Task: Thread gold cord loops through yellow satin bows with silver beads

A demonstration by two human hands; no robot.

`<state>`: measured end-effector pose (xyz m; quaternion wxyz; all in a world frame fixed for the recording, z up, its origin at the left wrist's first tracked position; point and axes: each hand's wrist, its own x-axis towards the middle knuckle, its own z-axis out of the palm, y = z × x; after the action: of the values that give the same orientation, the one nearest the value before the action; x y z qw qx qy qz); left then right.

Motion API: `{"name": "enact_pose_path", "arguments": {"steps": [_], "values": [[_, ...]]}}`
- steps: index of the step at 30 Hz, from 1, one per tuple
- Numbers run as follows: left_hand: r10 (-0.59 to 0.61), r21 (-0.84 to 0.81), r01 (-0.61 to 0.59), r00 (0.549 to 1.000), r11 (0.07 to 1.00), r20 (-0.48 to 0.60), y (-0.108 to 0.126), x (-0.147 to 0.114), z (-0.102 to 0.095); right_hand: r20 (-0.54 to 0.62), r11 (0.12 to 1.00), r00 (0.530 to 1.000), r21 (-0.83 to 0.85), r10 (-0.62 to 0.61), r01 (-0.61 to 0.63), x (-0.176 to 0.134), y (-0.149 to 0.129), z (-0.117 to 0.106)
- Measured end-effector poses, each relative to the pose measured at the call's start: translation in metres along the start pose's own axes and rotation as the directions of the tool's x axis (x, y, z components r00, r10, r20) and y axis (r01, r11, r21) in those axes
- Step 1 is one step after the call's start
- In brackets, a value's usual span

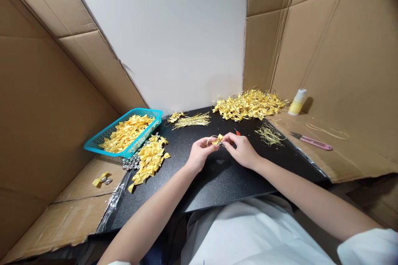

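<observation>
Over the middle of the black table, a small yellow ribbon bow [219, 138] with a thin cord loop is pinched between my two hands. My left hand [200, 153] has thumb and fingers closed on the bow's left side, by the loop. From the right, my right hand [241, 150] pinches the bow's other edge, where a small silvery piece shows under the fingertips; what that piece is I cannot make out. Just behind my right hand lies a small red-handled tool [237, 132], partly hidden.
On the left stands a turquoise basket [157, 114] of yellow bows, with loose bows [151, 159] and silver beads [130, 162] beside it. Behind lie cut cords [192, 120] and a heap of corded bows [248, 105]. Cord scraps [269, 134], pink-handled snips [314, 141] and a thread spool [297, 102] sit right.
</observation>
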<state>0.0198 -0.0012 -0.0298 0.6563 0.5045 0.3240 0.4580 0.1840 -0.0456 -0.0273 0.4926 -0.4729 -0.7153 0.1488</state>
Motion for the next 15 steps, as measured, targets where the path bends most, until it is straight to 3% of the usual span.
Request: {"name": "enact_pose_path", "arguments": {"steps": [15], "values": [[-0.025, 0.016, 0.025, 1.0, 1.0, -0.012, 0.0003, 0.0004, 0.0001, 0.01, 0.996, 0.998, 0.066, 0.056, -0.057, -0.0001, 0.0041, 0.0037]]}}
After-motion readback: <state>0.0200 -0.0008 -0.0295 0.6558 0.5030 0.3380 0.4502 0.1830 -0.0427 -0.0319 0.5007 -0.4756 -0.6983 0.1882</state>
